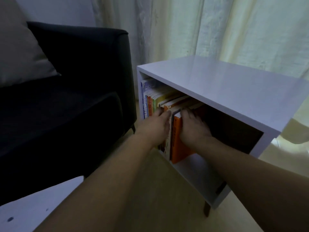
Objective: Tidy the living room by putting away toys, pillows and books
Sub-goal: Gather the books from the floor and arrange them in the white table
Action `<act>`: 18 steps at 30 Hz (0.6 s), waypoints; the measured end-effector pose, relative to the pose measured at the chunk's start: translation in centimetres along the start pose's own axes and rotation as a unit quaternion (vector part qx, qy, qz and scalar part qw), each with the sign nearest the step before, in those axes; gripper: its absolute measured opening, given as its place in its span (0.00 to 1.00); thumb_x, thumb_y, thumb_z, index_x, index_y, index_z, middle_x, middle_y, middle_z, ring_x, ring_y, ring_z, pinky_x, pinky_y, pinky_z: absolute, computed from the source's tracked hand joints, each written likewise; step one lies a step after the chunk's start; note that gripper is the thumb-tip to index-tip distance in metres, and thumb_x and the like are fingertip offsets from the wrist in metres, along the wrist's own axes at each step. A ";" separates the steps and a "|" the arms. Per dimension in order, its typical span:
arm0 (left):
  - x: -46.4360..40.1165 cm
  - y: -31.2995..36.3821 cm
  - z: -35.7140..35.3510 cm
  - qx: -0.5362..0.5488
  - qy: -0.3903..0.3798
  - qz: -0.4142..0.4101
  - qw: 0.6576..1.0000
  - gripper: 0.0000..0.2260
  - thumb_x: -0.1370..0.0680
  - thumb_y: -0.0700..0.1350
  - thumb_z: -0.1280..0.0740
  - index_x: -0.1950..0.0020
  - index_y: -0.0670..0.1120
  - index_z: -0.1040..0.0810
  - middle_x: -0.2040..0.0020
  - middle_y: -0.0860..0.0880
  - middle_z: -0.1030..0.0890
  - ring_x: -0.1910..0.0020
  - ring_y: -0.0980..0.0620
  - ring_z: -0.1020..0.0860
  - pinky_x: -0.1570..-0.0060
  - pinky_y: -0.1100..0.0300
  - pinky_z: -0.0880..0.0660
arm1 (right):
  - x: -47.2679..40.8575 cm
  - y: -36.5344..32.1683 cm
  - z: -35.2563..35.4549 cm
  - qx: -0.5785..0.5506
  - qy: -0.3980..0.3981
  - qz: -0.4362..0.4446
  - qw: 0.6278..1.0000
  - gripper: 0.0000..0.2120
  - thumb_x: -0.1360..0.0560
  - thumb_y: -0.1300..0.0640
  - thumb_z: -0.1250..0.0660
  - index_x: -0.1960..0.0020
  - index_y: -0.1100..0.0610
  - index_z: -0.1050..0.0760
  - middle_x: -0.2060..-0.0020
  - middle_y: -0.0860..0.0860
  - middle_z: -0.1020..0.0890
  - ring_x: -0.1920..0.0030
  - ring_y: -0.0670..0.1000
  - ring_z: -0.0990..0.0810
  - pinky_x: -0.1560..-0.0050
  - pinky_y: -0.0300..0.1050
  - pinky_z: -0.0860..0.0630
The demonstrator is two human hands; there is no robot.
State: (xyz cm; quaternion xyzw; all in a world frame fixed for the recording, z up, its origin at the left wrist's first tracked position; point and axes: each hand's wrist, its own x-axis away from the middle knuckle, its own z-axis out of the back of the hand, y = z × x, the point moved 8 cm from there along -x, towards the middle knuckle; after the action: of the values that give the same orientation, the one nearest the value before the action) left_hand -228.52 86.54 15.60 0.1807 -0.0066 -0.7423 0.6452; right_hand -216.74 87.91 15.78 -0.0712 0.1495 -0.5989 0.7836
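A white open-front cabinet (217, 84) stands beside the sofa with a row of upright books (151, 101) in its left half. An orange book (177, 139) stands at the right end of the row, its spine toward me and jutting past the shelf front. My right hand (192, 128) lies flat against the orange book's right face, fingers at its top edge. My left hand (155, 126) presses on the books just left of it, fingers spread over their spines. The right half of the cabinet is dark and holds nothing I can make out.
A black sofa (75, 97) with a grey pillow (21, 54) fills the left. Pale curtains (217, 27) hang behind the cabinet. A white surface (33, 206) sits at bottom left. The floor (158, 190) in front is light wood.
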 end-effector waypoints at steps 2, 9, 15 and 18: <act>0.0 0.2 0.0 0.014 0.031 -0.010 0.999 0.13 0.18 0.53 0.46 0.33 0.55 0.34 0.35 0.50 0.29 0.48 0.50 0.23 0.51 0.49 0.22 | 0.1 0.0 0.2 0.003 0.016 0.002 1.000 0.22 0.26 0.52 0.35 0.35 0.52 0.38 0.36 0.54 0.30 0.35 0.57 0.30 0.38 0.53 0.32; -1.5 1.9 0.5 0.008 0.031 -0.053 0.998 0.05 0.18 0.51 0.46 0.45 0.53 0.35 0.55 0.52 0.29 0.59 0.50 0.24 0.54 0.48 0.21 | 0.2 0.6 0.6 0.036 0.025 0.006 0.999 0.22 0.26 0.61 0.36 0.34 0.53 0.38 0.35 0.54 0.31 0.34 0.56 0.33 0.39 0.50 0.31; -1.4 -0.2 0.7 -0.026 0.086 -0.021 0.996 0.08 0.19 0.53 0.41 0.44 0.51 0.33 0.53 0.49 0.20 0.59 0.49 0.20 0.58 0.51 0.19 | 0.8 2.4 0.0 0.212 -0.001 0.011 0.977 0.25 0.25 0.54 0.35 0.32 0.52 0.40 0.32 0.55 0.40 0.32 0.60 0.40 0.33 0.53 0.37; -0.7 -1.5 0.5 0.102 0.115 0.053 0.987 0.11 0.21 0.49 0.36 0.43 0.49 0.35 0.55 0.49 0.22 0.60 0.50 0.21 0.61 0.52 0.19 | 1.7 2.4 0.3 0.230 0.013 0.029 0.973 0.21 0.24 0.54 0.35 0.35 0.53 0.39 0.33 0.55 0.39 0.32 0.58 0.40 0.34 0.51 0.37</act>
State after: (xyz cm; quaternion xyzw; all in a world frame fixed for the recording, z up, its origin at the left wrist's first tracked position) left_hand -229.99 87.34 15.95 0.3287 -0.0177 -0.6765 0.6588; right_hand -214.07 86.94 15.11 0.1225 0.0198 -0.5948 0.7942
